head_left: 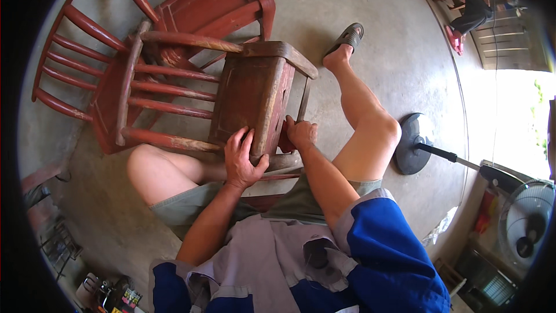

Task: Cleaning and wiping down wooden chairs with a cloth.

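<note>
A worn red-brown wooden chair [240, 95] lies tipped in front of me, its paint rubbed down to bare wood along the edges. My left hand [240, 159] grips the near corner of its seat, fingers bent over the top and thumb apart on the edge. Against the seat's right side, my right hand [302, 134] is closed around a small dark red piece [285, 139]. The fingers cover most of that piece, so I cannot make out what it is.
Two more red wooden chairs, one farther off [211, 8] and one at left [110, 98], crowd against the worn one. A standing fan [526, 223] with a round black base [412, 142] is at right. Another person's legs [470, 14] show at the far right.
</note>
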Motion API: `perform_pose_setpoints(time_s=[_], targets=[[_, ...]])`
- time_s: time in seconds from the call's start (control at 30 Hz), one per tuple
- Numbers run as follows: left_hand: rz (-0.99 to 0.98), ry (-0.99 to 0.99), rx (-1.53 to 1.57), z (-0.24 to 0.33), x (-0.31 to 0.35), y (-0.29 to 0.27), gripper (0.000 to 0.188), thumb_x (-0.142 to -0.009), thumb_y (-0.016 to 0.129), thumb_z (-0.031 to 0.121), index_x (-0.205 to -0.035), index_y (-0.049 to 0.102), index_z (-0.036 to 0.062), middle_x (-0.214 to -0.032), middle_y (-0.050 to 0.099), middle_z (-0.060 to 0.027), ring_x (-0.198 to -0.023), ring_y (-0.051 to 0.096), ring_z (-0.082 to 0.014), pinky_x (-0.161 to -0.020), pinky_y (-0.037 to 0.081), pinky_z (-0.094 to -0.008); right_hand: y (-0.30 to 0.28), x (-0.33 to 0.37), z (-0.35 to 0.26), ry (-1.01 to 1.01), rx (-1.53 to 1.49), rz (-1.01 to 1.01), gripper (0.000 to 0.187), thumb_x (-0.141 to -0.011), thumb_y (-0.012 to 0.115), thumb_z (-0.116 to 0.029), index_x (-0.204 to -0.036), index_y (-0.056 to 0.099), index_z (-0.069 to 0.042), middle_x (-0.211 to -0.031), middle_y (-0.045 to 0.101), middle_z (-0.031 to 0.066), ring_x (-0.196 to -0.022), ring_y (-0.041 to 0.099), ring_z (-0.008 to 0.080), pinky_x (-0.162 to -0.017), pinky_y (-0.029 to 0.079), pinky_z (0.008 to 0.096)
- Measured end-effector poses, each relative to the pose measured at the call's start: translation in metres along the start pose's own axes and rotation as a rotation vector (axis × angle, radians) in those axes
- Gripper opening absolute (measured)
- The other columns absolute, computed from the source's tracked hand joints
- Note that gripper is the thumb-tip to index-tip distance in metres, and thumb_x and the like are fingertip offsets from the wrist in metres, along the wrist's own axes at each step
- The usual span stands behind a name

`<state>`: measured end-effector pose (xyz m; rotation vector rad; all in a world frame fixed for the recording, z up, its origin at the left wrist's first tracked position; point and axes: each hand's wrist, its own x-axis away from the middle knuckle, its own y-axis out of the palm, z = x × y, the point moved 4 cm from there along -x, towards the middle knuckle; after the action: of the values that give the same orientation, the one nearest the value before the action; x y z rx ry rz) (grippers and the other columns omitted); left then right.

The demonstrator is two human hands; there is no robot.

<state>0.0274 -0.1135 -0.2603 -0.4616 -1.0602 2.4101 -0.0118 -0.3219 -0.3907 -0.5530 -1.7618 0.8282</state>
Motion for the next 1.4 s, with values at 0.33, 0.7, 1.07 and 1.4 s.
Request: perform_pose_setpoints(time_s=[0.33, 0.7, 1.07, 1.4], targets=[[-0.003, 0.000, 0.016, -0.001, -0.001, 0.000, 0.073, -0.073, 0.074, 0.027, -0.137, 0.053, 0.0004, -0.140, 0.049, -0.0196, -0.128, 0.047, -0.0395, -0.108, 0.039, -0.0501, -0.111, -0.086, -0.034, -0.286, 0.057, -0.150, 0.072, -0.085, 0.064, -0.067, -0.087, 0.075, 0.004, -0.079, 0.073, 0.0233, -0.079, 0.073, 0.0358, -0.071, 0.058, 0.0432], [-0.025, -0.021, 0.001, -0.001, -0.002, -0.001, 0.073, -0.072, 0.075, 0.026, -0.136, 0.053, 0.0000, -0.140, 0.049, -0.0199, -0.127, 0.047, -0.0396, -0.107, 0.039, -0.0500, -0.086, -0.062, -0.061, -0.581, 0.003, 0.293, 0.070, -0.078, 0.080, -0.045, -0.120, 0.056, 0.005, -0.125, 0.053, 0.0320, -0.109, 0.061, 0.0491, -0.094, 0.053, 0.0525], [-0.019, 0.001, 0.027, 0.002, -0.005, 0.002, 0.072, -0.072, 0.075, 0.026, -0.136, 0.054, 0.0000, -0.140, 0.049, -0.0201, -0.127, 0.048, -0.0401, -0.106, 0.040, -0.0507, -0.064, -0.114, -0.070, -0.132, -0.047, 0.096, 0.087, -0.074, 0.073, -0.066, -0.122, 0.059, 0.006, -0.124, 0.064, 0.0286, -0.115, 0.066, 0.0392, -0.096, 0.054, 0.0466], [0.017, 0.004, 0.029, -0.002, -0.001, 0.002, 0.073, -0.072, 0.075, 0.028, -0.136, 0.053, 0.0007, -0.138, 0.049, -0.0206, -0.127, 0.048, -0.0410, -0.105, 0.039, -0.0513, -0.041, -0.066, -0.056, -0.008, -0.063, 0.183, 0.062, -0.078, 0.074, -0.052, -0.111, 0.067, 0.000, -0.113, 0.069, 0.0245, -0.106, 0.069, 0.0405, -0.092, 0.055, 0.0492]])
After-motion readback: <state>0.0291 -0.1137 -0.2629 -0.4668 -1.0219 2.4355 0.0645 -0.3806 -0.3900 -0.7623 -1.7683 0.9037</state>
